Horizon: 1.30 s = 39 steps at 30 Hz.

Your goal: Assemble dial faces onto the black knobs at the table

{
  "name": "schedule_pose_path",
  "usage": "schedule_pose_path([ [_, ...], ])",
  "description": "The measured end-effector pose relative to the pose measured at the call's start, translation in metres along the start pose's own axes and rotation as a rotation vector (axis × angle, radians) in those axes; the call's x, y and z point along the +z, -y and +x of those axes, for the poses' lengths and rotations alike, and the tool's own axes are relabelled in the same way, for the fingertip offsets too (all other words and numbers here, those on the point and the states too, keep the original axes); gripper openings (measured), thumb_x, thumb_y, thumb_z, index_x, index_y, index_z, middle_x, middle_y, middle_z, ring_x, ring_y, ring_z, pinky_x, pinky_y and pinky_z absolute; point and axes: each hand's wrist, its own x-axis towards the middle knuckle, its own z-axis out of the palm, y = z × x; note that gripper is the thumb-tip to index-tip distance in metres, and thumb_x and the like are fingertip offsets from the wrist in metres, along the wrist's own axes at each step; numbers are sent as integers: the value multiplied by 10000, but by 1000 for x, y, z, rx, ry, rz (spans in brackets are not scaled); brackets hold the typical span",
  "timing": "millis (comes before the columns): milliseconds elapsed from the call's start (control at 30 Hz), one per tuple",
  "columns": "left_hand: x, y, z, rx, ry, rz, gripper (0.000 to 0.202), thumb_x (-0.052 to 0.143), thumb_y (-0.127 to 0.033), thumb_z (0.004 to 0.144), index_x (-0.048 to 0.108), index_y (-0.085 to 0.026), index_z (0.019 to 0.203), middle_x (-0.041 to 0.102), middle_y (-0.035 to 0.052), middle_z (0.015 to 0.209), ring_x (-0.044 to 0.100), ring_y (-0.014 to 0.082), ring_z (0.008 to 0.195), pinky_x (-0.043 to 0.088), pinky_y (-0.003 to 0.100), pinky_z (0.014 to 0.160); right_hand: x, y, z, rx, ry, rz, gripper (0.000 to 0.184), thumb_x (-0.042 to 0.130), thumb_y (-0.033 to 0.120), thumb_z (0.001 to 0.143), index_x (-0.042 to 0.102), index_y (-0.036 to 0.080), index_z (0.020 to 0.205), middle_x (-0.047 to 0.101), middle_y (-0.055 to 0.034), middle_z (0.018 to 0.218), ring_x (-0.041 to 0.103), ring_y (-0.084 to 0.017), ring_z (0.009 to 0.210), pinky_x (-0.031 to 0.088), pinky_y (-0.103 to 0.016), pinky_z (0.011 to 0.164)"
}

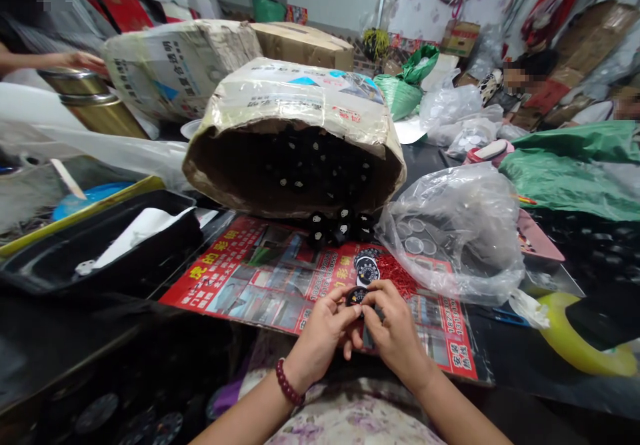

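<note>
My left hand [326,335] and my right hand [393,328] meet over the red printed poster [240,285]. Both pinch one small black round dial [357,295] between their fingertips. A beaded bracelet [289,382] circles my left wrist. Just beyond the hands lie a black dial face with white marks [368,272] and a heap of thin red needles [397,275]. Further back, a torn cardboard box [295,131] lies on its side, with several small black parts [340,226] spilling from its mouth.
A clear plastic bag of round clear lenses [450,231] sits right of the hands. A black tray [100,245] stands at the left, a yellow tape roll [585,351] at the right. Green bags [570,165] and other people sit behind.
</note>
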Motion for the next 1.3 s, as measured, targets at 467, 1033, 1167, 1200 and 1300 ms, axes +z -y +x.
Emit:
schedule_pose_path([
  [467,-5,3,3,2,-40,5,280,626,-260,728,550,-149,973,565,-65,499,441,59,268,331,132,242,18,-7,4,466,-72,606,298,576,150,681,419,229,922,492,38,802,506,-127,747,418,-246,680],
  [1033,-2,-4,0,-74,35,-102,428,503,-538,822,509,-163,1027,626,9,652,647,152,461,444,172,301,-10,-10,8,64,9,134,105,496,180,866,593,198,831,562,-46,943,534,-182,894,417,-310,811],
  [1167,0,0,-1,-15,44,81,473,591,-505,779,489,-167,1093,601,-27,527,607,140,409,421,159,298,-7,-3,6,-56,130,-117,161,440,145,888,560,198,794,543,-59,890,511,-191,837,428,-319,747],
  [1200,1,1,0,-5,41,103,462,617,-478,770,491,-168,1088,584,-41,490,582,128,378,400,147,289,-5,-2,5,-69,126,-146,176,419,149,898,545,198,785,538,-59,870,505,-192,826,427,-321,737],
  [1300,3,5,2,-36,48,22,371,623,-441,778,521,-170,1010,529,-64,402,499,96,299,326,119,261,2,1,-1,-77,52,-176,193,381,167,916,507,201,774,530,-55,844,496,-194,823,419,-322,733],
])
